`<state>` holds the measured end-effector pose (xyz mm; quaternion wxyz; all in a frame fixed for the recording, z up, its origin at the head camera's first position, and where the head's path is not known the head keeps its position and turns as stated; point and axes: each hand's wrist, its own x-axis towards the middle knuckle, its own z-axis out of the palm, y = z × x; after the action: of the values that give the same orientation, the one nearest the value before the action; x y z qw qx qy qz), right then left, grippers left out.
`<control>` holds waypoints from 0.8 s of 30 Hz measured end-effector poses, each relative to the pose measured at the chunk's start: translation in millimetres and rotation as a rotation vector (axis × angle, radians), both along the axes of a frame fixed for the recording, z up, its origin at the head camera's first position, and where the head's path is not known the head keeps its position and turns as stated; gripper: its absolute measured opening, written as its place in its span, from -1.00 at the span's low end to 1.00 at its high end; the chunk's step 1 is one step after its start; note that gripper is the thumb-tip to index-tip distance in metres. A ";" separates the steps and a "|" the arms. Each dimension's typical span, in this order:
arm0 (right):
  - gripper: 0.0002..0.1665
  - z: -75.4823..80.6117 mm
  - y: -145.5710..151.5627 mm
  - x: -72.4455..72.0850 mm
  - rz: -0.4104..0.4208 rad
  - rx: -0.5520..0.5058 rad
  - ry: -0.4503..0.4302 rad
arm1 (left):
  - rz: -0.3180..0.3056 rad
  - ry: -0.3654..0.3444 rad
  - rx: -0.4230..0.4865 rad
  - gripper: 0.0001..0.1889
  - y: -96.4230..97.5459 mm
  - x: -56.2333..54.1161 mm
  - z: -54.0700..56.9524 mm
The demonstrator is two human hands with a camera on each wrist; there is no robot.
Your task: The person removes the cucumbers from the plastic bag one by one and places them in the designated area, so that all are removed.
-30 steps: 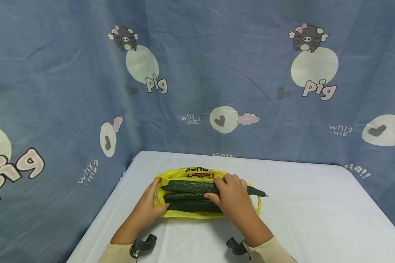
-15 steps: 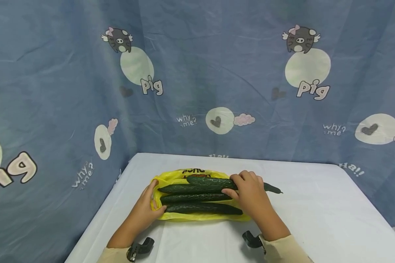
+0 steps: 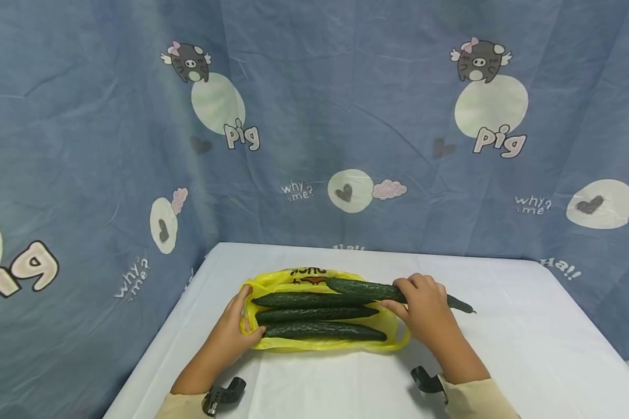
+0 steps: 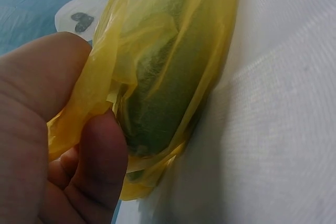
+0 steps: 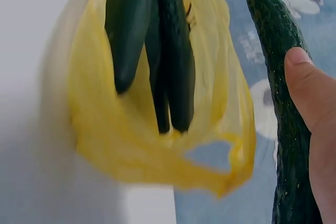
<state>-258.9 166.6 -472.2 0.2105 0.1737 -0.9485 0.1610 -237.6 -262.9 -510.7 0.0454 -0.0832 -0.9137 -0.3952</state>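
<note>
A yellow plastic bag (image 3: 346, 344) lies open on the table with three dark green cucumbers side by side in it; the nearest cucumber (image 3: 325, 331) runs along the front edge. At the bag's left end my left hand (image 3: 229, 329) pinches the thin plastic between thumb and fingers, as the left wrist view shows close up on the bag (image 4: 173, 77). My right hand (image 3: 424, 308) grips another cucumber (image 3: 364, 287) around its middle. That cucumber is over the bag's right side, its tapered stem end pointing right past the hand. In the right wrist view my thumb (image 5: 310, 87) presses along this cucumber (image 5: 283, 93).
A white cloth covers the table (image 3: 529, 337). Behind and to the left hangs a blue curtain (image 3: 293, 116) with pig prints. A loop handle of the bag (image 5: 231, 156) sticks out at its right end. Black wrist devices (image 3: 224, 396) sit at both sleeves.
My right hand has moved to the right with its cucumber, sliding it off the others and partly out past the bag. The left hand keeps hold of the bag's left end.
</note>
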 end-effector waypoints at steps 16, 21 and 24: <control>-0.36 -4.2 44.6 -5.8 -0.067 -0.012 -0.065 | 0.010 -0.030 0.007 0.12 3.3 0.1 3.9; -0.36 -5.1 59.0 -8.3 -0.093 -0.009 -0.103 | 0.005 -0.039 0.013 0.12 2.7 0.5 3.4; -0.36 -7.3 67.6 -8.1 -0.107 -0.017 -0.112 | 0.003 -0.036 0.006 0.13 1.6 0.9 3.8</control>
<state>-266.9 234.1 -479.5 0.1670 0.1120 -0.9653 0.1668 -236.7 -261.3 -506.9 0.0297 -0.0744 -0.9132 -0.3995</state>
